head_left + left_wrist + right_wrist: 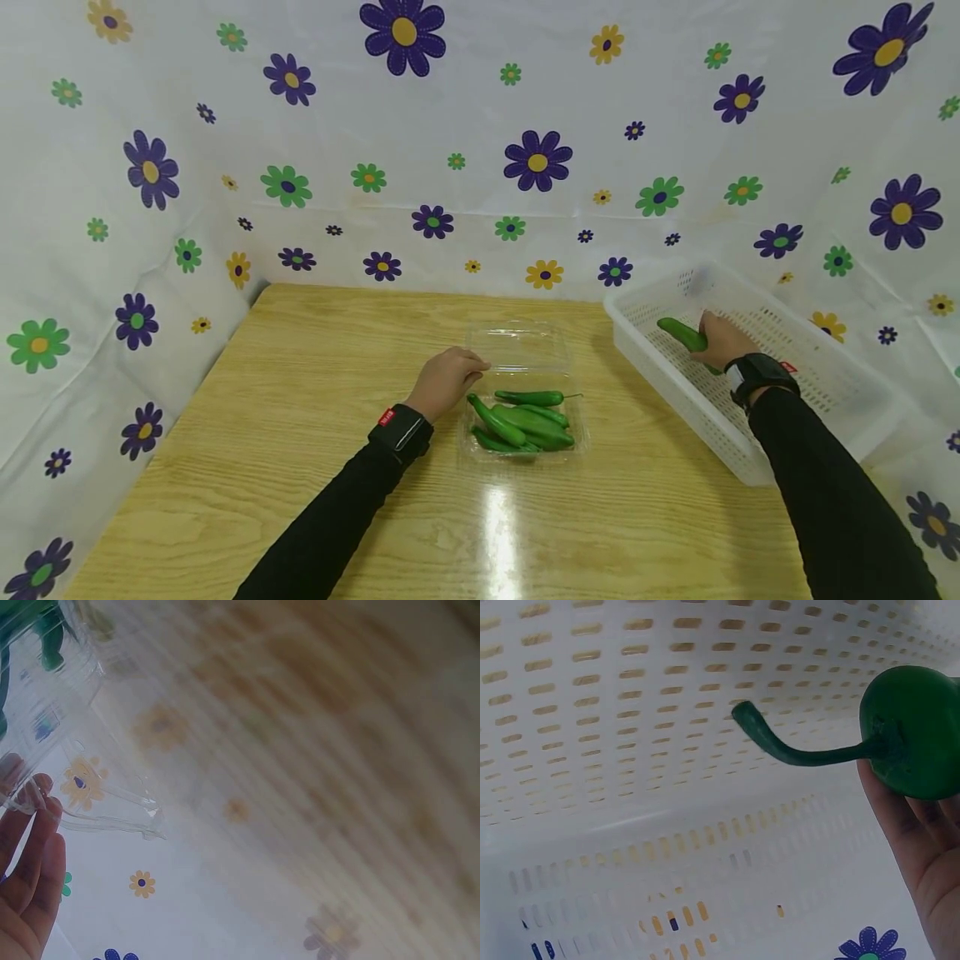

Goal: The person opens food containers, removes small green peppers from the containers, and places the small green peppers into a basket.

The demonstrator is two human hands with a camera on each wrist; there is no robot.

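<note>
My right hand (726,340) grips a long green pepper (681,333) inside the white perforated basket (660,375). In the right wrist view the pepper's curved stem (802,756) points away from the hand, above the basket's slotted floor. With its fingertips my left hand (444,382) pinches the edge of a clear plastic clamshell box (465,446), near where its raised lid (517,346) meets the base. Several green peppers (536,423) lie in the base, one with its thin stem over the right rim. The left wrist view shows fingers (49,862) at the clear plastic edge.
The basket stands at the right of the wooden table (300,400), turned at an angle, its near wall between the box and the right arm. A white flowered cloth (465,108) hangs behind the table and along both sides.
</note>
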